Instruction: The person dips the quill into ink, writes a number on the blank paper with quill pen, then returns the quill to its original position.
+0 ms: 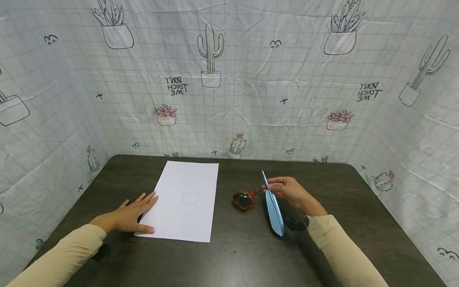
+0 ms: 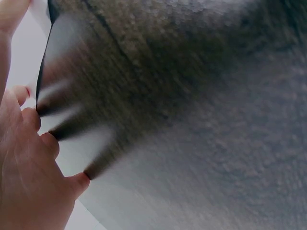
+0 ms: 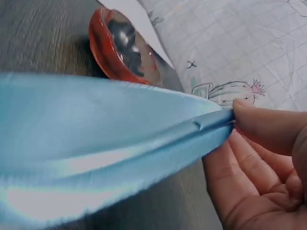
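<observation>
A white sheet of paper (image 1: pixel 201 223) lies on the left part of the dark table, with a thin curved line like a 6 drawn on it. On the sheet's left edge rests my left hand (image 1: pixel 130 215), fingers spread; its fingertips touch the surface in the left wrist view. My right hand (image 1: pixel 288 191) pinches a light-blue feather quill (image 1: pixel 274 213) between thumb and fingers, its thin stem pointing away and its broad vane hanging toward me. Left of the quill sits a small orange-red glassy dish (image 3: pixel 103 48) holding dark liquid (image 1: pixel 244 200).
The dark wooden table (image 1: pixel 222 263) meets a white grid-patterned cloth (image 1: pixel 251 91) behind and at both sides, printed with potted cacti. A dark wristband (image 1: pixel 298 223) circles my right wrist. The dish's short handle points toward my right hand.
</observation>
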Demonstrator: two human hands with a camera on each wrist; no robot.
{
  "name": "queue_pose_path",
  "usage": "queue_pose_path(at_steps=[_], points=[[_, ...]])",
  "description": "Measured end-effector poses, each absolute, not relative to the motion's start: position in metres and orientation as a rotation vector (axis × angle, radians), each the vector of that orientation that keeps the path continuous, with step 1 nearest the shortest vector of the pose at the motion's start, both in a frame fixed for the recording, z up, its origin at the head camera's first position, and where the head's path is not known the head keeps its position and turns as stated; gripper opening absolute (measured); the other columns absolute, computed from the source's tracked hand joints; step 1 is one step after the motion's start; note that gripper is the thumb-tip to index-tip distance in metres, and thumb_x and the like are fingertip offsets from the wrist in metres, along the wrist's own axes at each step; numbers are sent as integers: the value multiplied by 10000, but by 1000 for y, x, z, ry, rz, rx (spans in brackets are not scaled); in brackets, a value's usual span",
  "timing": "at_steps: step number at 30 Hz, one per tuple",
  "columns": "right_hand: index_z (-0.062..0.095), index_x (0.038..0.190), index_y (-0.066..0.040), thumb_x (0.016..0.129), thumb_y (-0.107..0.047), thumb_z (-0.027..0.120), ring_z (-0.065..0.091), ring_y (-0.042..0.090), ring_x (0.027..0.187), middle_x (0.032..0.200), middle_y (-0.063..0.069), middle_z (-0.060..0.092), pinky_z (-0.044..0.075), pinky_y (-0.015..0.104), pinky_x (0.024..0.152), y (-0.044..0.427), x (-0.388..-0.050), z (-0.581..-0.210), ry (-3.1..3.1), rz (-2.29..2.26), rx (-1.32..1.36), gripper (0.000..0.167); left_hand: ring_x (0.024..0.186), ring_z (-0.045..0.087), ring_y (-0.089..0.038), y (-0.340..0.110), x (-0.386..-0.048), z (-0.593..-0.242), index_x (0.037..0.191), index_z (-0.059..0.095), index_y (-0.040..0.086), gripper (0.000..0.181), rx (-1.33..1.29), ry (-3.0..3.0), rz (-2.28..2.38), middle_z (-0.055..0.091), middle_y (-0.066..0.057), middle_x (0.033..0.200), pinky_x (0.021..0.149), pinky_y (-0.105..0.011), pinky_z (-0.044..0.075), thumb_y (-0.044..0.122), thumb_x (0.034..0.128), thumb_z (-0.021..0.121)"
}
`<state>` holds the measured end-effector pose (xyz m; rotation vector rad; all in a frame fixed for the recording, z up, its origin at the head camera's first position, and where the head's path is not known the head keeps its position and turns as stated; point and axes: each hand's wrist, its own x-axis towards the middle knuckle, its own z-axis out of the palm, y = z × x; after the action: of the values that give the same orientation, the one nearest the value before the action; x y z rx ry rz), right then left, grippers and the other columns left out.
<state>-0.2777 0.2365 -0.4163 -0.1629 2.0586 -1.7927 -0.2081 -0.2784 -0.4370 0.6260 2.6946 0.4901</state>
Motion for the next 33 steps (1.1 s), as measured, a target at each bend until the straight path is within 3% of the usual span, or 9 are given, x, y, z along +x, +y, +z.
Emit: queue_pose_path(at_steps=[8,16,33], points=[[555,1298,59,930,-146,641,620,242,1097,1240,226,606,491,435,944,240,-285,-411,2278,-1403,-216,430,1426,80,-484,-278,-208,-436,1517,208,21,1066,629,2691,493,122,-199,1586,971,-795,36,594,766,702],[670,1143,55,893,-115,681,665,236,962,1067,164,700,551,407,820,236,-287,-412,2381,-1231,-276,302,1427,54,-486,-277,-209,-434,1521,181,21,1069,613,2656,481,94,-199,1590,978,-788,16,588,775,696],[709,1078,32,870,-122,708,676,248,961,1058,157,706,553,406,809,236,-289,-422,2376,-1176,-296,259,1431,47,-479,-279,-210,-438,1526,174,33,1073,612,2655,486,81,-190,1594,976,-789,10,595,773,693]])
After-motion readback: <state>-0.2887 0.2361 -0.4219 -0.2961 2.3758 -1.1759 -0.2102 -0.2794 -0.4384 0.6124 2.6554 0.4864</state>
